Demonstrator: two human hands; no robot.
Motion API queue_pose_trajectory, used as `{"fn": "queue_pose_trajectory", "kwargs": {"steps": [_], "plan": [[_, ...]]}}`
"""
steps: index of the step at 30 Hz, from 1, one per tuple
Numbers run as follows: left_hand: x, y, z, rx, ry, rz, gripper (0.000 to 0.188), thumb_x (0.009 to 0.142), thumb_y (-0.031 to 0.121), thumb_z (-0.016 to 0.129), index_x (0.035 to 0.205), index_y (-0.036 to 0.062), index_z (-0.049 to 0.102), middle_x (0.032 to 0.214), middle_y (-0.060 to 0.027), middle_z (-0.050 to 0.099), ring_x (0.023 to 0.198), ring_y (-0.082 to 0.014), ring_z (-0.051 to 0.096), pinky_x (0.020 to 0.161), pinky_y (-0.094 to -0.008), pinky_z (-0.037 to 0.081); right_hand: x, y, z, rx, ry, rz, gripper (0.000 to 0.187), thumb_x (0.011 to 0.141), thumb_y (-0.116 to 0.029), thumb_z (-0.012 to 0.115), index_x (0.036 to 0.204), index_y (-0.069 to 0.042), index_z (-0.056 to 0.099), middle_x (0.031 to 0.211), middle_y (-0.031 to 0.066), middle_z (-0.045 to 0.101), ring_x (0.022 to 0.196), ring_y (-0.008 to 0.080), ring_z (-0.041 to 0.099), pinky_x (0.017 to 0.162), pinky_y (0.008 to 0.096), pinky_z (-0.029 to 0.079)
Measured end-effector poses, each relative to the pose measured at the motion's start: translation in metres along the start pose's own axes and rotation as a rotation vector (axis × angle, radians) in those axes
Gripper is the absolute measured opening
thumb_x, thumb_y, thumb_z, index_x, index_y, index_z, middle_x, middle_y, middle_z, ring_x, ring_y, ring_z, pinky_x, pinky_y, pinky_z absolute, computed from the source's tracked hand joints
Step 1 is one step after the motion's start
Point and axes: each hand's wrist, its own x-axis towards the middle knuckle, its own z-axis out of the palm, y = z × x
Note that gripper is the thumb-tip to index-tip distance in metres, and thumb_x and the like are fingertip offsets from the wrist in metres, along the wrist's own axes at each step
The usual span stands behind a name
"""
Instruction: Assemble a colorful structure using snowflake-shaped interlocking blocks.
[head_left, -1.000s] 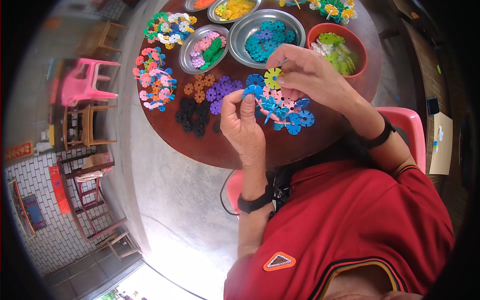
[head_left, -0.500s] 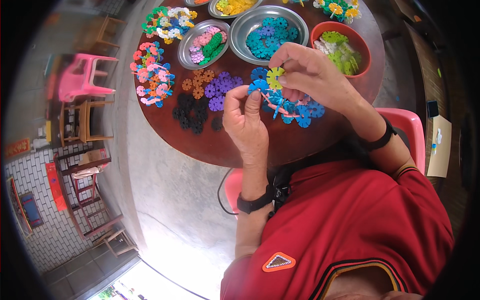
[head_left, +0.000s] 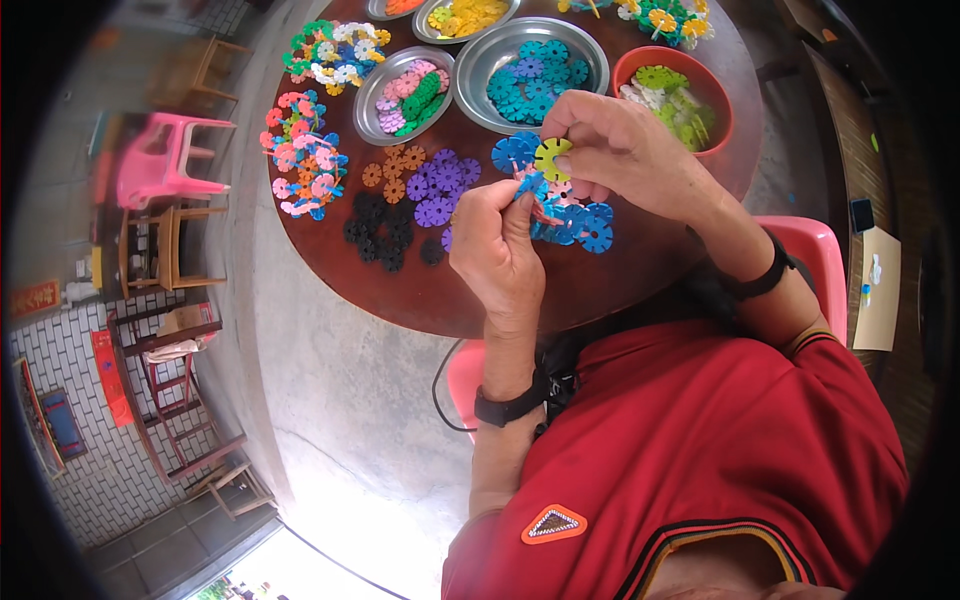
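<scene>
My left hand (head_left: 500, 250) pinches a linked cluster of blue and pink notched plastic discs (head_left: 590, 228) by a blue piece at its near left side. Between the thumb and fingers of my right hand (head_left: 632, 158) is a yellow-green notched disc (head_left: 549, 160), held upright against the cluster's top. Whether its slot has caught a blue disc I cannot tell. My fingers hide part of the cluster. Left of it lie loose purple discs (head_left: 437, 182), orange discs (head_left: 393, 172) and black discs (head_left: 378, 230) on the round brown table (head_left: 400, 300).
Behind my hands stand a metal bowl of teal discs (head_left: 537, 85), a smaller bowl of pink and green discs (head_left: 410, 97) and a red tub (head_left: 728, 105) with green and white discs. Finished-looking disc clusters (head_left: 305, 160) sit at the left edge. A pink stool (head_left: 165, 160) stands off left.
My left hand has turned the cluster, so its blue discs show at a different angle and its right end sits slightly further left. The yellow-green disc stays in my right hand.
</scene>
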Motion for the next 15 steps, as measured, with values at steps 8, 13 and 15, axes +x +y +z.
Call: {"fn": "queue_pose_trajectory", "kwargs": {"steps": [8, 13, 15], "plan": [[0.0027, -0.0087, 0.0017, 0.201, 0.039, 0.369, 0.011, 0.084, 0.013, 0.067, 0.087, 0.003, 0.062, 0.078, -0.0083, 0.06, 0.069, -0.0252, 0.058, 0.063, -0.0322, 0.047, -0.0054, -0.004, 0.0, 0.061, 0.007, 0.046, 0.013, 0.084, -0.007, 0.059, 0.092, 0.002, 0.057, 0.064, 0.0094, 0.063, 0.053, 0.0118, 0.061, 0.048, 0.0248, 0.048], [-0.0006, -0.0045, 0.0031, 0.139, -0.016, 0.191, 0.011, 0.08, 0.008, 0.069, 0.087, 0.0042, 0.061, 0.078, -0.0094, 0.059, 0.071, -0.0285, 0.057, 0.063, -0.0348, 0.045, -0.009, -0.0057, -0.0056, 0.143, -0.03, 0.144, 0.015, 0.085, -0.011, 0.059, 0.091, 0.002, 0.057, 0.064, 0.0082, 0.062, 0.053, 0.0119, 0.06, 0.048, 0.025, 0.047], [-0.0001, -0.0039, 0.0028, 0.122, -0.031, 0.157, 0.011, 0.081, 0.008, 0.068, 0.087, 0.0039, 0.061, 0.078, -0.0096, 0.059, 0.071, -0.0285, 0.057, 0.063, -0.0345, 0.045, -0.0083, -0.0047, -0.006, 0.112, -0.007, 0.163, 0.016, 0.085, -0.013, 0.06, 0.089, 0.003, 0.058, 0.063, 0.0077, 0.061, 0.055, 0.0118, 0.06, 0.049, 0.0256, 0.047]]}}
